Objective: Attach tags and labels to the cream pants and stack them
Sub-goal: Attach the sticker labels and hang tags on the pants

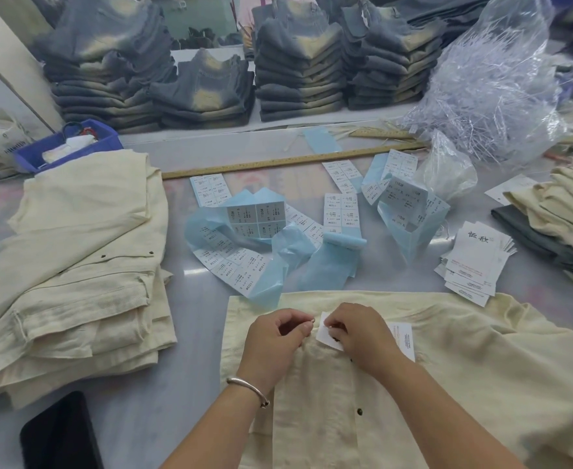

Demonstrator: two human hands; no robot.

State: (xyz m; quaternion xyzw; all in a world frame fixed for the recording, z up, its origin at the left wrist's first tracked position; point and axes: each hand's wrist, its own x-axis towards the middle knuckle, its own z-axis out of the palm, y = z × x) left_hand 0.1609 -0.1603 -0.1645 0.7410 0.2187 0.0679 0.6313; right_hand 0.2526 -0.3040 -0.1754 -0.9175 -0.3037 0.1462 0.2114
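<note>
Cream pants point(464, 360) lie flat on the table right in front of me, waistband away from me. My right hand point(358, 333) pinches a white hang tag point(401, 336) against the waistband. My left hand point(278, 336) touches the same spot from the left, fingertips pinched on something too small to make out. A stack of folded cream pants point(71, 265) sits at the left. Sticker label sheets point(254, 218) on blue backing are scattered in the middle. A fanned pile of white hang tags point(474, 262) lies at the right.
A black phone point(60, 434) lies at the near left edge. A long wooden ruler point(278, 162) crosses the table behind the labels. A clear bag of plastic tag fasteners point(488, 76) sits back right, stacks of grey jeans point(298, 62) behind, a blue bin point(71, 143) back left, more cream pants point(562, 211) at the right.
</note>
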